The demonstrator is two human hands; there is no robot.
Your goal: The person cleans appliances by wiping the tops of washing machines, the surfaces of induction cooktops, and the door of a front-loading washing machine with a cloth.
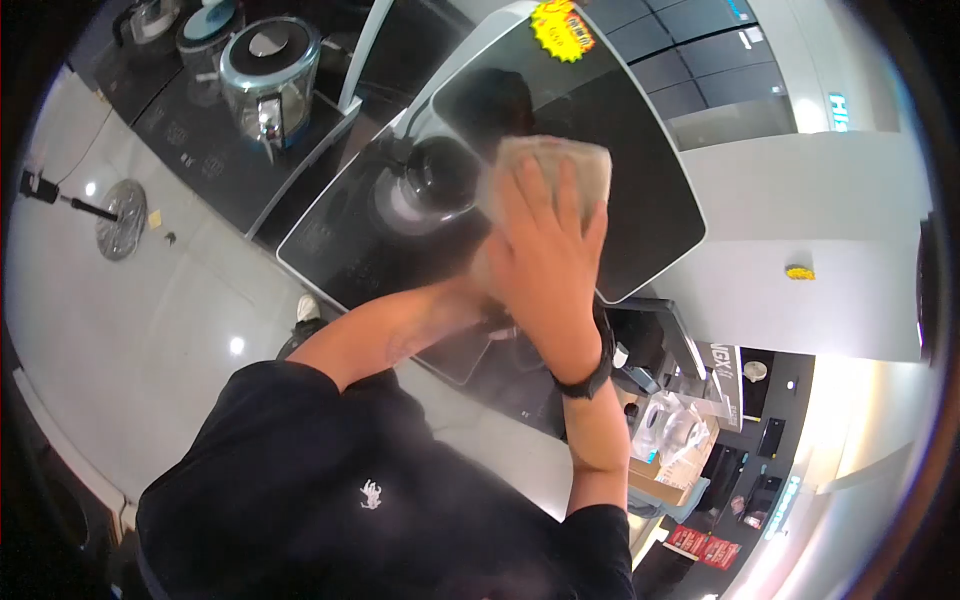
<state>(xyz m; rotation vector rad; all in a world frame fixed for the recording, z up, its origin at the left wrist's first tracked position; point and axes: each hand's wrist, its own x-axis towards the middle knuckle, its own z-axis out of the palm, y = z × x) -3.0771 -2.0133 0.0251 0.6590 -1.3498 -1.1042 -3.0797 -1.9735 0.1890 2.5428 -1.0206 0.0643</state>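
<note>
My right hand (550, 235), a black band at its wrist, lies with fingers spread on a folded beige cloth (585, 165). The cloth rests against a large glossy black panel (640, 200) with a pale rim. Crossing behind it, my left hand (485, 275) is blurred and mostly covered by the right hand, so its fingers do not show. A yellow starburst sticker (562, 30) is at the panel's upper end. Left of the cloth, a round glassy shape (435, 185) shows on the panel; I cannot tell whether it is a reflection.
A glass jug with a metallic lid (270, 85) stands on a dark counter (190, 140) at upper left. To the lower right are a cardboard box (660, 490) and a plastic-wrapped item (675, 430). A clear round base (122, 220) stands on the pale floor (190, 300).
</note>
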